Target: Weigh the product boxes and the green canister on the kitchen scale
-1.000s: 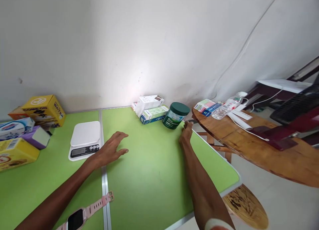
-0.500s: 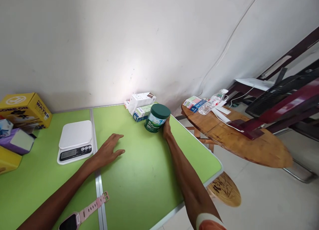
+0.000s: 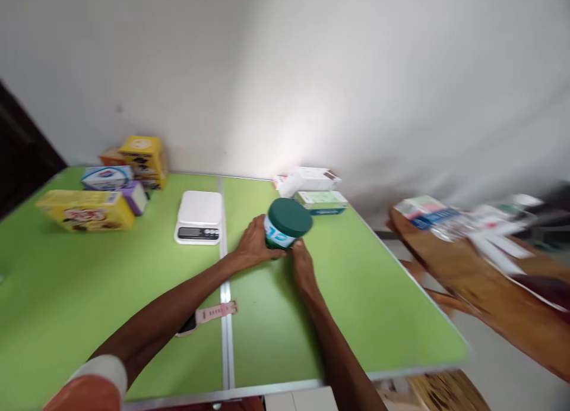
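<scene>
A jar with a dark green lid [image 3: 285, 223] stands tilted near the middle of the green table [image 3: 111, 292]. My left hand [image 3: 253, 244] cups its left side and my right hand [image 3: 302, 262] presses against its lower right, so both hands are closed round it. A white kitchen scale [image 3: 199, 216] sits just left of the jar, beyond the table's centre seam. A pink wristwatch [image 3: 209, 314] lies flat on the table under my left forearm.
Boxes [image 3: 317, 188] lie stacked at the far edge behind the jar. More cartons, yellow [image 3: 86, 209], purple and blue, crowd the far left. A wooden side table [image 3: 485, 280] with packets and cables stands to the right, blurred. The wall is close behind.
The jar has come from the far right of the table to its middle. My left hand left the tabletop and joined the right on the jar. The camera swung left.
</scene>
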`<action>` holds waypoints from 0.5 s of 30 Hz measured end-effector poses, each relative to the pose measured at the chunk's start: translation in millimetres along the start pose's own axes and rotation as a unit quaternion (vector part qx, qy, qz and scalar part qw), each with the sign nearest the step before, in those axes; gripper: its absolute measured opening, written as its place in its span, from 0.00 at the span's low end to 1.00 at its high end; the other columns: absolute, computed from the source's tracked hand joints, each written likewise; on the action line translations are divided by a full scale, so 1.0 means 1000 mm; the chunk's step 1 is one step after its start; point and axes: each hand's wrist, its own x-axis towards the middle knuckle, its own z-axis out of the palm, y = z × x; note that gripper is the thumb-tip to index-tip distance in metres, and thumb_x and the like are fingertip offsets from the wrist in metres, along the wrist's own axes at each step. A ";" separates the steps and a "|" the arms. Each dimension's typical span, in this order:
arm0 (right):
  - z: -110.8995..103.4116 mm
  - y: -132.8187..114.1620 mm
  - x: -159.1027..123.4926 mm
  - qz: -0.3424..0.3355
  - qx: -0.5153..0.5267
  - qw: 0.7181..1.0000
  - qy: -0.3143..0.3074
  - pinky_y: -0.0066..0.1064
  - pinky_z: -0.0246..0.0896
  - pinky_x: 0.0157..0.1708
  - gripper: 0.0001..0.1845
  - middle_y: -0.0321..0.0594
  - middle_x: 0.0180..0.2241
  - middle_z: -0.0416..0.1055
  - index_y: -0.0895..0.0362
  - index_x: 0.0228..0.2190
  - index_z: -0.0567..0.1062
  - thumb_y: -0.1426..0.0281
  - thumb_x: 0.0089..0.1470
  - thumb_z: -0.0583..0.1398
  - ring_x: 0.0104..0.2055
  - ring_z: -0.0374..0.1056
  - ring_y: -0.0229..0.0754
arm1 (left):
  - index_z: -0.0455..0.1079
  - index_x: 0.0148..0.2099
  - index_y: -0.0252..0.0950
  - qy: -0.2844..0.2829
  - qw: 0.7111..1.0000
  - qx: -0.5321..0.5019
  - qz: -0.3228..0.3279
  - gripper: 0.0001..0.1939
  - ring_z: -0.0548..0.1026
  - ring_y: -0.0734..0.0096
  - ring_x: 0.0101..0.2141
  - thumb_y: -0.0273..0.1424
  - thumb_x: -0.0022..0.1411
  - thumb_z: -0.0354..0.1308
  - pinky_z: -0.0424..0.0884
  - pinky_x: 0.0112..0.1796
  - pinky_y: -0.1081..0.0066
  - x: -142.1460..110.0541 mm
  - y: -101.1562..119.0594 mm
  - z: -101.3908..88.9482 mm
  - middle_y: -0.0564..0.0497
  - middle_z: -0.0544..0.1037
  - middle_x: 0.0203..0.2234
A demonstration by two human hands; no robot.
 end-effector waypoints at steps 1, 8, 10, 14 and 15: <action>0.002 0.001 -0.001 0.017 0.004 1.000 -0.015 0.47 0.74 0.51 0.40 0.45 0.40 0.84 0.54 0.47 0.83 0.34 0.67 0.52 0.45 0.77 0.55 | 0.60 0.71 0.36 0.000 1.000 0.002 0.002 0.54 0.71 0.34 0.66 0.41 0.47 0.81 0.70 0.65 0.41 -0.003 0.002 -0.005 0.32 0.72 0.64; 0.041 -0.044 0.013 -0.022 -0.004 1.000 -0.020 0.47 0.67 0.47 0.41 0.49 0.40 0.81 0.56 0.46 0.80 0.34 0.67 0.48 0.43 0.74 0.56 | 0.60 0.69 0.37 0.058 0.998 0.028 0.013 0.54 0.74 0.35 0.62 0.46 0.46 0.81 0.75 0.59 0.41 -0.024 0.023 -0.073 0.34 0.74 0.60; 0.062 -0.072 0.021 -0.067 0.006 0.997 -0.043 0.45 0.67 0.46 0.38 0.47 0.41 0.81 0.55 0.45 0.79 0.36 0.68 0.49 0.44 0.74 0.55 | 0.58 0.71 0.37 0.083 0.996 0.031 0.020 0.57 0.74 0.37 0.62 0.45 0.46 0.81 0.75 0.60 0.44 -0.029 0.024 -0.102 0.34 0.72 0.62; 0.114 -0.111 0.040 -0.110 0.018 0.989 -0.100 0.41 0.66 0.41 0.35 0.42 0.36 0.77 0.52 0.40 0.75 0.35 0.68 0.48 0.40 0.71 0.51 | 0.58 0.71 0.35 0.132 0.990 0.054 0.018 0.55 0.75 0.41 0.61 0.43 0.47 0.80 0.76 0.58 0.48 -0.033 0.008 -0.157 0.35 0.72 0.63; 0.126 -0.114 0.044 -0.114 0.024 0.987 -0.115 0.41 0.66 0.41 0.35 0.41 0.36 0.76 0.52 0.39 0.73 0.35 0.68 0.48 0.39 0.70 0.50 | 0.59 0.70 0.35 0.143 0.988 0.060 0.013 0.54 0.75 0.41 0.61 0.43 0.47 0.80 0.75 0.59 0.48 -0.034 0.002 -0.168 0.35 0.72 0.63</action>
